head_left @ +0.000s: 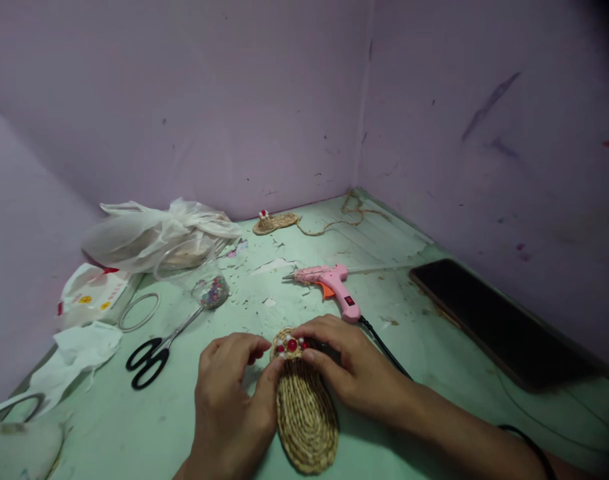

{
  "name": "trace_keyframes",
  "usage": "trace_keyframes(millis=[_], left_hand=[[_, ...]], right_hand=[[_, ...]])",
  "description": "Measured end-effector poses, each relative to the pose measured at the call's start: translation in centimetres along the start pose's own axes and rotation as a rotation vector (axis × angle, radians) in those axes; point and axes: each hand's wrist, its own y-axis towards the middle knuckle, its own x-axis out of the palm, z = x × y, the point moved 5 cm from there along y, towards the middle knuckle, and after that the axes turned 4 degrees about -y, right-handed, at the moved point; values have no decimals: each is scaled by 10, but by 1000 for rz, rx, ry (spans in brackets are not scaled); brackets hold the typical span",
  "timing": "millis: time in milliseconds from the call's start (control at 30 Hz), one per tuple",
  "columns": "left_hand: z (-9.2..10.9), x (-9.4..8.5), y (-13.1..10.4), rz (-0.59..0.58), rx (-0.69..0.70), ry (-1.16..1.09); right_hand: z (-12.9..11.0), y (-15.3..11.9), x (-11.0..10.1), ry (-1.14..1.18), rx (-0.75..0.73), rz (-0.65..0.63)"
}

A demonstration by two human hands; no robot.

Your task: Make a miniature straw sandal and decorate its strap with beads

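A small woven straw slipper (307,420) lies on the green tabletop in front of me, its toe end pointing away. Red and white beads (292,345) sit across its strap. My left hand (234,393) is at the strap's left side, thumb against it and index finger curled close to the edge. From the other side, my right hand (347,357) holds the strap, with its thumb by the beads and its fingers over the far edge. Just beyond lies a pink glue gun (329,277), nozzle to the left.
Black-handled scissors (157,357) lie at left, near a bag of beads (214,292), a tape ring (140,312) and white plastic bags (159,233). Another slipper (275,223) with loose twine (354,213) lies by the wall. A dark phone (499,323) rests at right.
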Motion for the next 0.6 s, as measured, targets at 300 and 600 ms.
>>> trace_keyframes(millis=[300, 600], left_hand=[[-22, -16, -9, -56, -161, -191], [-82, -10, -20, -159, -622, -285]], right_hand=[[5, -2, -26, -28, 73, 133], [-14, 98, -6, -257, 111, -172]])
